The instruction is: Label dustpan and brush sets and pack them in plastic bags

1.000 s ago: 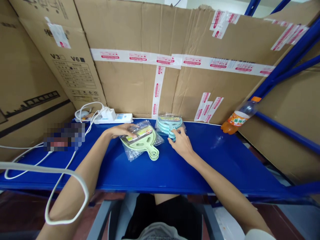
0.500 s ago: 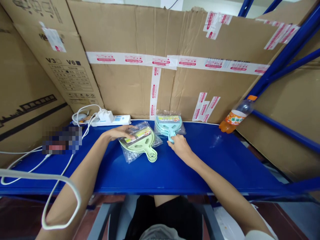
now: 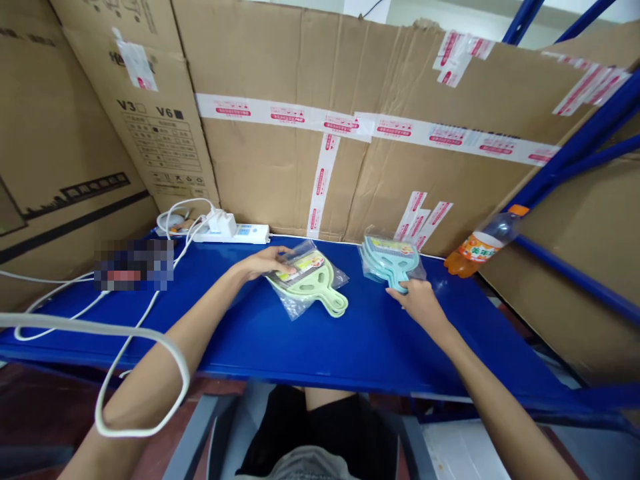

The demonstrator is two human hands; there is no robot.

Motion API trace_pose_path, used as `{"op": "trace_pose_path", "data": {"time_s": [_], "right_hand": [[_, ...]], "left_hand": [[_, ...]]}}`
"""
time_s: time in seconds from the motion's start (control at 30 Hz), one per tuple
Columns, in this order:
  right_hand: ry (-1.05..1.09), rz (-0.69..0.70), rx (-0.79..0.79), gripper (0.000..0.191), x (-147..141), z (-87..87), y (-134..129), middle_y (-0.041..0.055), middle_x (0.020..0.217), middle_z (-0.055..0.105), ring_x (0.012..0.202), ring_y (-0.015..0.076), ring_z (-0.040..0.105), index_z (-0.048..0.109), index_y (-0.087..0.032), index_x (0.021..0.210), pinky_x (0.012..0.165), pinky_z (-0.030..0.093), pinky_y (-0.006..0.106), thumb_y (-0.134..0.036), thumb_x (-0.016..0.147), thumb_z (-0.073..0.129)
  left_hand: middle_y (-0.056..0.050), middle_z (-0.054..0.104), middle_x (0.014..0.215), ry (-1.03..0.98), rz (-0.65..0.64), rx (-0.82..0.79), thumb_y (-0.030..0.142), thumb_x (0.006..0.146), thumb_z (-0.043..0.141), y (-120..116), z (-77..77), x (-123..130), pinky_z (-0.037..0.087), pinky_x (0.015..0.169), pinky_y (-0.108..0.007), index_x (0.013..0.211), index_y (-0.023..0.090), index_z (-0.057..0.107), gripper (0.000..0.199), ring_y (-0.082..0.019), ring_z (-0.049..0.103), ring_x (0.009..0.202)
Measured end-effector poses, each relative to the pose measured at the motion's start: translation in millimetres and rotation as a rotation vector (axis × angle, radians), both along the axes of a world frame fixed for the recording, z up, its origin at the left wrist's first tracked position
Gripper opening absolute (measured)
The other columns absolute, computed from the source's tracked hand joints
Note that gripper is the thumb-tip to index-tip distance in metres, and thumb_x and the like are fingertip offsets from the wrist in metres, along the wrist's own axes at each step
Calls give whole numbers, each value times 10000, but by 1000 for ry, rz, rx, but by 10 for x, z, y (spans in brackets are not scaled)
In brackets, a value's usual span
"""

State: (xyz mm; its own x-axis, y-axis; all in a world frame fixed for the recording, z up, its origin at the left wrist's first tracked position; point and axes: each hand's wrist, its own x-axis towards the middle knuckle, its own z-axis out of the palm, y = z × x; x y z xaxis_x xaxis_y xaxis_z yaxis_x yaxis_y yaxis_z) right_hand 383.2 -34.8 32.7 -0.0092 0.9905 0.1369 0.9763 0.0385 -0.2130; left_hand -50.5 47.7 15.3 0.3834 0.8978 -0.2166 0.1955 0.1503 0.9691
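A light green dustpan and brush set (image 3: 320,285) in a clear plastic bag lies over the blue table, its handle pointing toward me on the right. My left hand (image 3: 270,262) grips its upper left edge, thumb on top of the label and the other fingers partly hidden. Farther right is a light blue dustpan and brush set (image 3: 399,265), also bagged, with a label across its bristles. Its handle points down toward me, and my right hand (image 3: 423,300) is closed around the handle's end.
A white power strip (image 3: 255,233) with plugs and cables sits at the back left. One white cable loop (image 3: 187,380) hangs in front of my left forearm. An orange drink bottle (image 3: 483,243) leans at the right by a blue metal post. Cardboard walls (image 3: 270,173) enclose the back and sides.
The blue set has moved right in my right hand, widening the gap between the two sets. The green set has shifted slightly right with my left hand. The view has turned a little.
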Motion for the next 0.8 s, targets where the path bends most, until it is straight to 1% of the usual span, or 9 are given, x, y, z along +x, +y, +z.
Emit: {"op": "trace_pose_path", "data": {"time_s": [0.13, 0.27, 0.37, 0.43, 0.5, 0.57, 0.63, 0.73, 0.8], "right_hand": [[41, 32, 33, 449, 145, -38, 109, 95, 623, 707, 682, 283, 762, 518, -253, 626, 709, 493, 330, -349, 1005, 740], [42, 64, 42, 392, 203, -40, 185, 93, 658, 721, 718, 288, 766, 545, -249, 670, 729, 496, 335, -357, 1004, 721], [-14, 88, 65, 338, 249, -56, 210, 112, 757, 756, 777, 293, 770, 592, -232, 733, 742, 490, 339, -388, 1006, 715], [-81, 85, 128, 260, 263, -70, 196, 134, 858, 782, 847, 316, 772, 645, -213, 828, 749, 485, 351, -398, 989, 731], [-120, 57, 217, 214, 241, -56, 137, 150, 953, 797, 925, 339, 772, 686, -189, 977, 760, 489, 363, -397, 981, 735], [-144, 13, 304, 254, 167, 19, 20, 160, 1016, 796, 958, 347, 769, 693, -167, 1085, 744, 491, 365, -411, 1013, 692], [-189, -61, 400, 330, 35, 165, -140, 181, 1093, 783, 918, 341, 763, 692, -146, 1154, 686, 471, 363, -452, 1067, 608], [-232, -141, 516, 464, -259, 455, -345, 223, 1292, 733, 864, 314, 749, 658, -120, 1322, 633, 440, 361, -506, 1110, 513], [-191, -4, 415, 405, -483, 614, -378, 180, 1263, 757, 893, 289, 752, 672, -149, 1311, 683, 461, 351, -468, 1111, 521]], "left_hand": [[-170, 799, 1219, -31, 58, 22, 399, 587, 1040, -100, -48, 275, 593, 938, -398, 1418, 126, 637, 962, -299, 782, 1055], [-134, 822, 1074, 215, 91, 303, 514, 824, 840, -112, -101, 367, 581, 847, -375, 1252, 136, 738, 580, -289, 779, 968], [-94, 800, 870, 366, 117, 439, 467, 898, 733, -66, -122, 337, 557, 760, -371, 1120, 158, 767, 382, -284, 761, 831], [-91, 790, 850, 391, 158, 466, 389, 871, 748, -39, -117, 306, 553, 768, -379, 1138, 155, 751, 355, -281, 752, 802], [-123, 803, 1009, 420, 245, 529, 295, 824, 768, -27, -93, 284, 557, 852, -396, 1243, 149, 716, 446, -287, 753, 906], [-148, 784, 1174, 433, 326, 641, 213, 783, 764, -30, -55, 279, 554, 921, -404, 1312, 156, 690, 537, -285, 737, 1007], [-129, 790, 1147, 397, 316, 709, 161, 765, 741, -41, -20, 289, 568, 914, -391, 1239, 170, 722, 474, -261, 736, 972], [-73, 806, 934, 276, 218, 596, 113, 716, 750, -58, -5, 319, 587, 840, -343, 984, 189, 769, 279, -226, 743, 853], [-60, 802, 852, 232, 193, 483, 114, 690, 777, -69, -26, 338, 584, 752, -317, 891, 192, 771, 216, -216, 740, 781]]}}
